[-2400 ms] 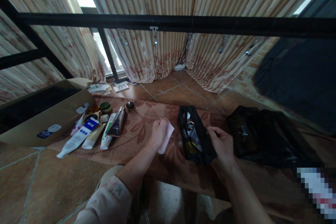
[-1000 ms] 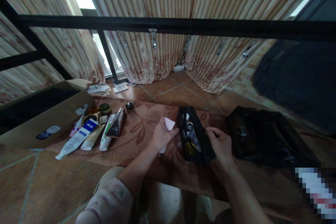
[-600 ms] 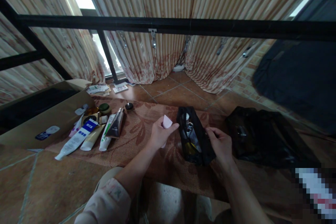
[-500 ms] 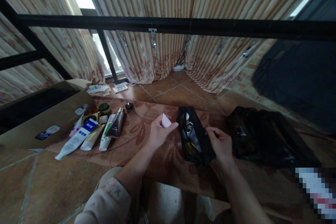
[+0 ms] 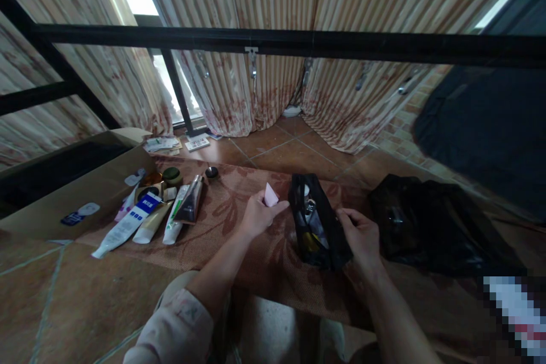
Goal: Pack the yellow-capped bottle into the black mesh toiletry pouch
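Note:
My left hand point(image 5: 257, 215) is closed round a small pale pink item point(image 5: 270, 195), whose corner sticks up above my fingers just left of a black pouch point(image 5: 316, 222). The pouch lies open on the patterned mat point(image 5: 222, 210), with small bottles and a yellow item showing inside it. My right hand point(image 5: 362, 237) grips the pouch's near right edge with curled fingers.
Several tubes point(image 5: 147, 213) and small jars point(image 5: 172, 173) lie in a cluster at the mat's left end, beside a cardboard box point(image 5: 63, 193). A black plastic bag point(image 5: 430, 227) lies to the right. A black metal rail point(image 5: 298, 42) crosses in front of striped curtains.
My left hand has turned the pink item from lying flat to standing on end and brought it right, close to the pouch's mouth. My right hand has stayed on the pouch.

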A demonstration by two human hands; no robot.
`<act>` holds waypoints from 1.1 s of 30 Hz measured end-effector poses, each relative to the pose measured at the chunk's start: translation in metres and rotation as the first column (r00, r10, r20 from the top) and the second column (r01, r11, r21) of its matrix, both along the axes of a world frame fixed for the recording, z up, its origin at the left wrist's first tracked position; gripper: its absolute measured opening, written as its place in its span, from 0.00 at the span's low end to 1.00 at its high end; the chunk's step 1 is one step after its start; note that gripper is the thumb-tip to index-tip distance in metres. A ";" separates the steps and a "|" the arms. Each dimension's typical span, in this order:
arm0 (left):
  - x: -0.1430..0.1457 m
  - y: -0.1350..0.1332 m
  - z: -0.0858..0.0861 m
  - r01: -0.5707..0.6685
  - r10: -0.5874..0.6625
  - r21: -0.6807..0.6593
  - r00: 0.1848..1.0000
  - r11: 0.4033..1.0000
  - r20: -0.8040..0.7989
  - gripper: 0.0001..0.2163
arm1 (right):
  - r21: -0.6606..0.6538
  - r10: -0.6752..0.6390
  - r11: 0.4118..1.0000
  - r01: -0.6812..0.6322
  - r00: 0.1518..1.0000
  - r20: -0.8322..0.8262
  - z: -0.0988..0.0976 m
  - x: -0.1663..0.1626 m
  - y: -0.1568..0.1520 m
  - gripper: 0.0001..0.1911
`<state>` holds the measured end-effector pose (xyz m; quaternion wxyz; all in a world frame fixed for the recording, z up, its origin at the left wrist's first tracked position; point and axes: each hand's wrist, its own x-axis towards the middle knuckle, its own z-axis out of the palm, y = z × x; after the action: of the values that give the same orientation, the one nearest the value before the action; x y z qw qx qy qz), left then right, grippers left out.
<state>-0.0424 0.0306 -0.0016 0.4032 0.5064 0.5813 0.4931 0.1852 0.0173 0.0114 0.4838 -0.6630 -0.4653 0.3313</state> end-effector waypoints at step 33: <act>0.005 -0.009 0.024 0.374 -0.070 -0.181 0.568 0.910 0.820 0.28 | -0.039 0.031 0.999 -0.030 0.999 0.038 -0.010 0.005 0.000 0.20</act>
<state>-0.0376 0.0218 0.0222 0.7591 0.2255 0.3439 0.5046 0.1907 0.0177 0.0016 0.4569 -0.6713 -0.4782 0.3345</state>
